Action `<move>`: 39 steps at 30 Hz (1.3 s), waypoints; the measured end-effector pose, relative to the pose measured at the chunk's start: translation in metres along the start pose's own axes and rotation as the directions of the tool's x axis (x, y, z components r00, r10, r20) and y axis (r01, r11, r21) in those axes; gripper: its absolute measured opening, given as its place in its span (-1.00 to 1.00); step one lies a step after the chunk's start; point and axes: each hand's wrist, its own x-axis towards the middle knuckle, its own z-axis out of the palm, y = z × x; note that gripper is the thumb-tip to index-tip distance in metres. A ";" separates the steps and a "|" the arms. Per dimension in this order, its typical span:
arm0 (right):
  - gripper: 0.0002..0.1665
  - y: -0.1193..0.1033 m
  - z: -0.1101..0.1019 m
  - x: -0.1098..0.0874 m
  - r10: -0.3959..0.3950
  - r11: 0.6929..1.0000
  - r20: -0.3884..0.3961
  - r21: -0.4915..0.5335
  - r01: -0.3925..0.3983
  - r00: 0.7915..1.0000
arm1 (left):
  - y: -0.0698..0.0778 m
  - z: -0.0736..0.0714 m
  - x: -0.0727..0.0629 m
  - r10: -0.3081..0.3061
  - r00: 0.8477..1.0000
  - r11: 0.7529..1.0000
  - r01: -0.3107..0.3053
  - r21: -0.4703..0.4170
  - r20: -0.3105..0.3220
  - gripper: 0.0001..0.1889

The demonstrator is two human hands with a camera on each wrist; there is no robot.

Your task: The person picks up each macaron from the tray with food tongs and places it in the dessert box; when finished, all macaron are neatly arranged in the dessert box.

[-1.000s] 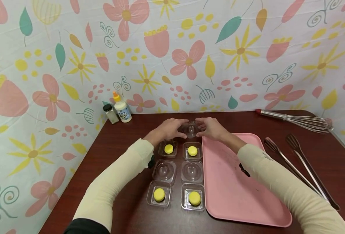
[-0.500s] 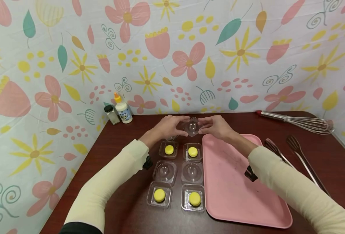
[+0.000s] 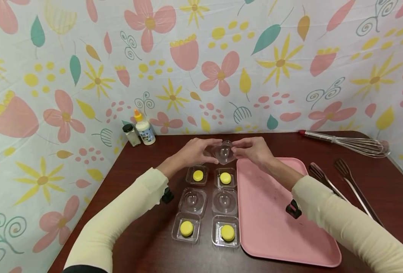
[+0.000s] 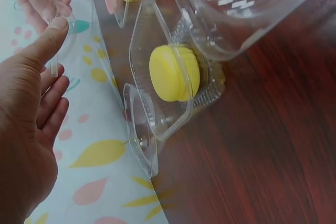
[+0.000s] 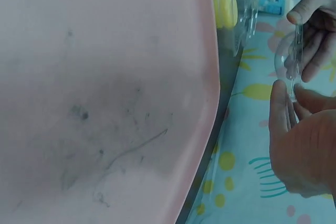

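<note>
note clear domed lid (image 3: 225,154) pinched at opposite edges by left hand (image 3: 197,151) and right hand (image 3: 254,151), just beyond rear right yellow disc (image 3: 225,178), presumably to keep finger pressure off its raised centre.

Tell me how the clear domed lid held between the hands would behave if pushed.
The clear lid is probably light for its size, as it looks thin edge-on in the right wrist view. That thinness suggests it would flex or dent under a hard push. Its smooth, glossy surface may make it slippery.
</note>
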 end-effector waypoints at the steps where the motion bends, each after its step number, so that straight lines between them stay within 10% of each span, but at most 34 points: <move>1: -0.61 0.000 0.001 -0.001 -0.004 1.000 -0.019 0.002 0.004 1.000 | 0.001 0.001 -0.001 0.010 1.000 1.000 -0.010 -0.001 -0.002 -0.22; 15: -0.73 -0.010 0.014 -0.010 -0.030 0.998 -0.139 -0.056 0.023 0.990 | 0.018 0.008 -0.012 -0.043 0.996 0.986 0.030 -0.162 -0.075 -0.37; 27: -0.80 -0.011 0.010 -0.013 -0.069 0.996 -0.126 -0.067 0.061 0.990 | 0.024 0.016 -0.022 -0.192 0.962 0.848 0.064 -0.525 -0.192 -0.72; 39: -0.29 -0.017 -0.001 -0.019 0.064 0.998 0.100 -0.003 -0.064 0.993 | 0.026 0.015 -0.024 -0.192 0.909 0.942 0.065 -0.328 -0.370 -0.88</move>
